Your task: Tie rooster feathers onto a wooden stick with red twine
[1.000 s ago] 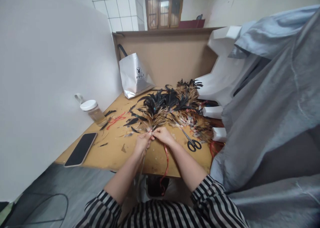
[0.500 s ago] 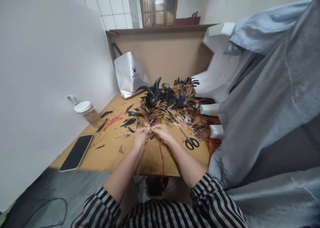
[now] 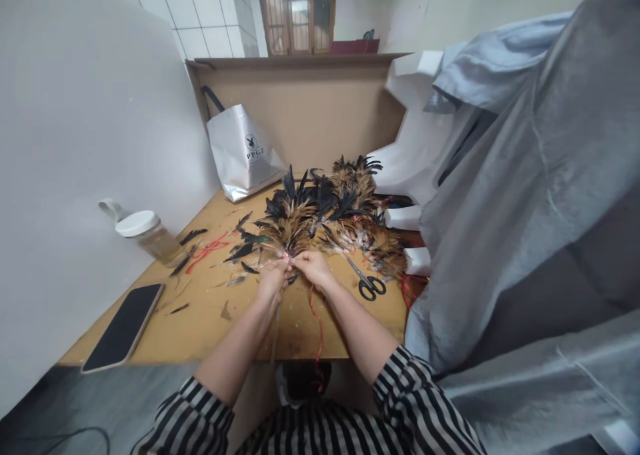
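A fan-shaped bunch of black and tan feathers [image 3: 295, 218] lies on the wooden table [image 3: 210, 322]. My left hand [image 3: 271, 280] and my right hand [image 3: 311, 268] meet at its quill end, fingers pinched closed on the base of the bunch. A red string [image 3: 314, 322] runs from the pinch down over the table's front edge. More bound feathers [image 3: 360, 208] are heaped behind and to the right.
Black scissors [image 3: 367, 283] lie right of my right hand. A phone [image 3: 123, 326] and a lidded jar [image 3: 147, 235] sit at the left, with red string scraps [image 3: 206, 248] and loose feathers. A white bag [image 3: 240, 152] stands at the back. Grey cloth [image 3: 525, 195] hangs at the right.
The view has shifted, so everything sits further left in the picture. Both hands stay pinched at the feather bunch's base; the bunch's tips have lifted slightly.
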Motion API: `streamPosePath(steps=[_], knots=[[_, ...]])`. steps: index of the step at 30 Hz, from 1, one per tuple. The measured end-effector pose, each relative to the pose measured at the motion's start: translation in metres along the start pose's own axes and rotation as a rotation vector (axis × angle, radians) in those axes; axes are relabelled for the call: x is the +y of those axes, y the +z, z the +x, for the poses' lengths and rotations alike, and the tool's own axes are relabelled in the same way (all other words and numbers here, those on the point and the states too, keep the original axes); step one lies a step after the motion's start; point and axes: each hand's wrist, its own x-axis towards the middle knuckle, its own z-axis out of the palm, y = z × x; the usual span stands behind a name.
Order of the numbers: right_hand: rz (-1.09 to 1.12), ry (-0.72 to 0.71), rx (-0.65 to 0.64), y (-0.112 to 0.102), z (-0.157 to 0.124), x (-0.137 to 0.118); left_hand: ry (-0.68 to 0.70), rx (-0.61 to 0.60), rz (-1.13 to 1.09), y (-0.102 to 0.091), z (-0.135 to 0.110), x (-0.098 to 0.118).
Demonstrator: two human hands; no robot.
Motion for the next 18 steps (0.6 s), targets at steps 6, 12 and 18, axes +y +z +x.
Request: streamPosePath(steps=[6, 12, 18], knots=[[-0.021, 0.033, 0.003, -0.010, 0.002, -0.002, 0.026, -0.059, -0.019, -0.002, 0.008, 0.003], [-0.029, 0.104, 0.052, -0.018, 0.005, -0.005, -0.002, -0.052, -0.075, -0.002, 0.010, 0.007], [-0.279, 0.097, -0.030, -0.031, 0.003, -0.010, -0.020, -0.063, -0.118, -0.008, 0.018, 0.011]])
